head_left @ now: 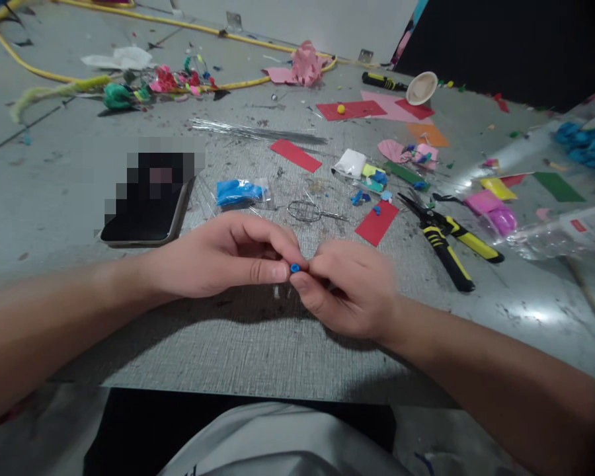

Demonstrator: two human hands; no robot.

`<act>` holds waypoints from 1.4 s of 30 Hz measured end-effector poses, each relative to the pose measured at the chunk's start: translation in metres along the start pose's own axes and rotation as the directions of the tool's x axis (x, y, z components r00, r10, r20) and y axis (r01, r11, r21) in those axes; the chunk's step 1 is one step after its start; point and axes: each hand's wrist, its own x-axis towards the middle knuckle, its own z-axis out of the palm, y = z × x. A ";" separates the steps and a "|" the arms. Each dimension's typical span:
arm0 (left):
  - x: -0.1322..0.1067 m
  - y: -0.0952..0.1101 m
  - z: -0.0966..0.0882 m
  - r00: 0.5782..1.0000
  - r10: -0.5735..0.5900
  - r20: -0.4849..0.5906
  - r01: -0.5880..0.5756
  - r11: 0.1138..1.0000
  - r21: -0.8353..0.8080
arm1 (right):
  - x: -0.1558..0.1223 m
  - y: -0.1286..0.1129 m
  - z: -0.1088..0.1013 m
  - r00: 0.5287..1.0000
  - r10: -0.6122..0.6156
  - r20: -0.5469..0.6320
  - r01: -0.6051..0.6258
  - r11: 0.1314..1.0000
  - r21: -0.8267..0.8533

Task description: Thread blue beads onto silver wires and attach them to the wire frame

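A tiny blue piece of clay (295, 268) is pinched between the fingertips of both hands, just above the grey table. My left hand (238, 254) comes from the left, its thumb and index finger closed at the piece. From the right, my right hand (352, 284) presses thumb and finger against its other side, the remaining fingers curled in. Beyond the hands lie a packet of blue clay (240, 192) and a looped wire piece (305, 211). A red paper strip (377, 223) with blue crumbs on it is close to my right hand.
A phone (146, 205) lies left. Black-and-yellow pliers (441, 231) rest open at right, near pink clay packets (490, 208) and a clear plastic bottle (565, 228). Thin wires (258, 131), a pink paper flower (307, 63), a cup (421, 88) and a yellow cable (168, 22) are farther back.
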 end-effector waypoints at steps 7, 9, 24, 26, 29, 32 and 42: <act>0.004 0.001 -0.007 0.999 0.017 0.041 -0.023 0.989 0.149 | 0.000 0.003 -0.004 0.999 0.034 0.037 -0.035 0.998 0.048; 0.005 -0.001 -0.016 0.994 0.045 0.098 -0.073 0.948 0.309 | 0.000 0.004 -0.005 0.994 0.107 0.003 -0.107 0.993 0.046; -0.002 0.000 -0.046 0.996 0.091 -0.012 -0.021 0.352 0.936 | 0.000 0.014 0.001 0.866 0.486 -0.115 -0.476 0.873 0.110; -0.003 -0.001 -0.050 0.996 0.082 -0.028 0.000 0.316 0.949 | 0.000 0.015 0.002 0.856 0.503 -0.117 -0.492 0.864 0.110; -0.002 -0.005 -0.052 0.999 0.034 0.006 -0.017 0.311 0.950 | 0.000 0.015 0.003 0.851 0.512 -0.112 -0.502 0.858 0.110; 0.001 -0.009 -0.050 1.000 0.008 0.017 -0.018 0.327 0.945 | 0.000 0.015 0.003 0.857 0.504 -0.109 -0.494 0.863 0.107; 0.004 -0.002 -0.026 0.998 0.042 -0.051 0.027 0.443 0.896 | -0.004 0.018 0.009 0.937 0.339 0.089 -0.337 0.941 -0.034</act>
